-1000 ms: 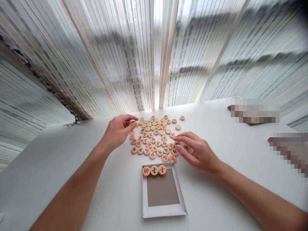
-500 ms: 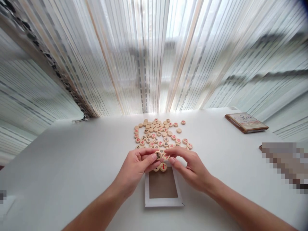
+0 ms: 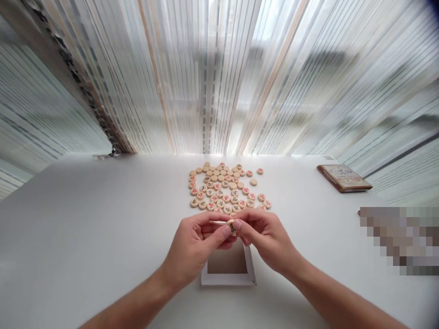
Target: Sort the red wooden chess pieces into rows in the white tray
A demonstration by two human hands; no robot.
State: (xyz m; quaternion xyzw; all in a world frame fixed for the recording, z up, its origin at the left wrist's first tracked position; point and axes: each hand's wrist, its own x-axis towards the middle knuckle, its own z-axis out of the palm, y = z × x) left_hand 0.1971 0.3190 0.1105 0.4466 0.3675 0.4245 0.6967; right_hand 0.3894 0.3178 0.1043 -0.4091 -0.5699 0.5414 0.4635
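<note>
Disc (image 3: 231, 227) farther right, face toward viewer

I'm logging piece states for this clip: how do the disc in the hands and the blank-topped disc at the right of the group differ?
The held disc is tilted in the fingers of the left hand and right hand; the blank-topped disc lies flat on the table. The held disc shows a black marking, the blank-topped disc none. Both are pale and round.

Striped curtain (image 3: 185, 91) hangs behind; brown-sided box (image 3: 345, 177) lies right.
</note>
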